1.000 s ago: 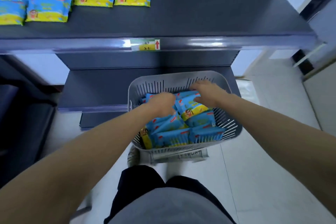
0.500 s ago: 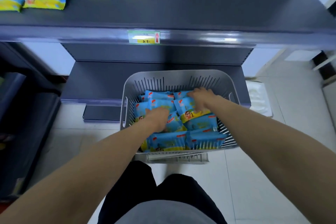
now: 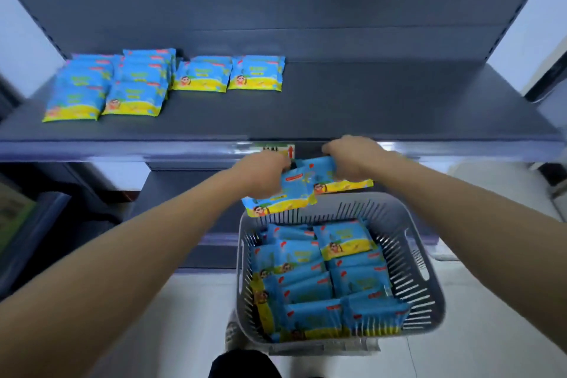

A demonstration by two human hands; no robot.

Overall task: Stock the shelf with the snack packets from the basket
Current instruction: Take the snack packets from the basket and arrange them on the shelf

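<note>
Lifted since half a second ago: two blue-and-yellow foil snack packets, left hand (image 3: pixel 260 175) pinching one (image 3: pixel 280 201), right hand (image 3: pixel 352 159) another (image 3: pixel 340 179); grey slotted plastic basket (image 3: pixel 411 255) below my fingers, dark metal shelf (image 3: pixel 368 107) just beyond.

Shelf (image 3: pixel 368 101) at far side, with packets on the shelf (image 3: pixel 162 83) lying on its left part. Basket (image 3: pixel 408 258) nearer, below the shelf edge, right of centre, with packets in the basket (image 3: pixel 322 282) inside. Above the basket's far rim, 2 held packets side by side: left packet (image 3: pixel 280 199), right packet (image 3: pixel 340 184).
</note>
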